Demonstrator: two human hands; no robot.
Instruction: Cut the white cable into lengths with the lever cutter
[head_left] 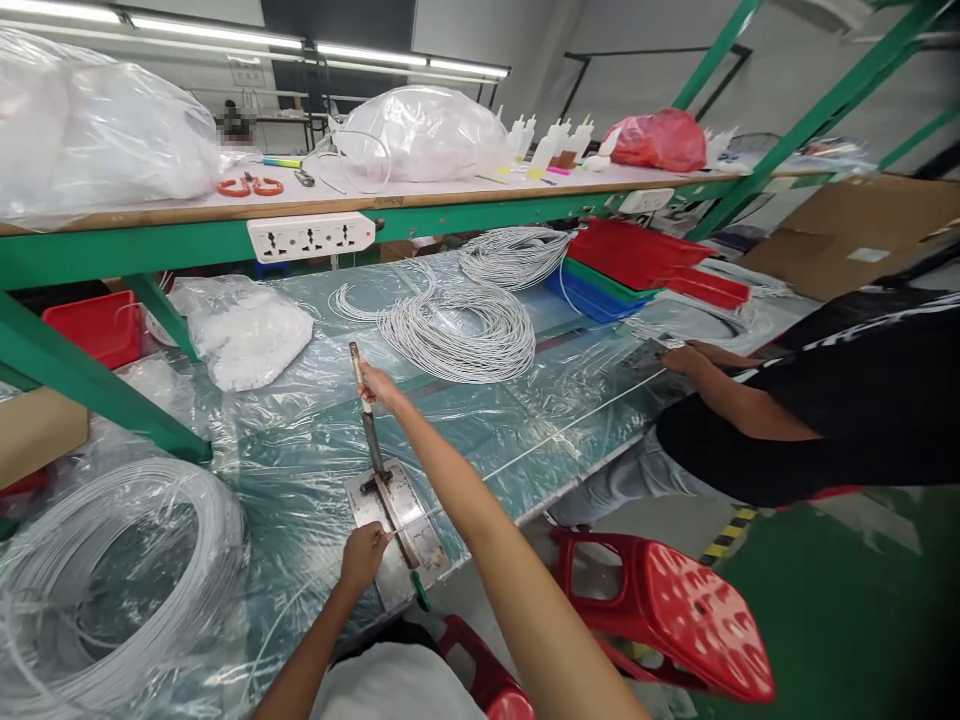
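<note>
Right hand [377,388] and left hand [364,555] work at a plastic-covered table [289,455], near a large white coil [214,520]; at a metal lever device [409,508], the right wraps its handle [355,358], the left pinches a thin white strand [540,445].

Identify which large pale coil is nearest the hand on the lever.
The middle coil: it lies just beyond the right hand on the lever; the rear coil is beside the blue tray, the left coil at near left.

Tube lights [217,32] shine brightly, plastic sheeting [289,490] glares (edges look stretched).
</note>
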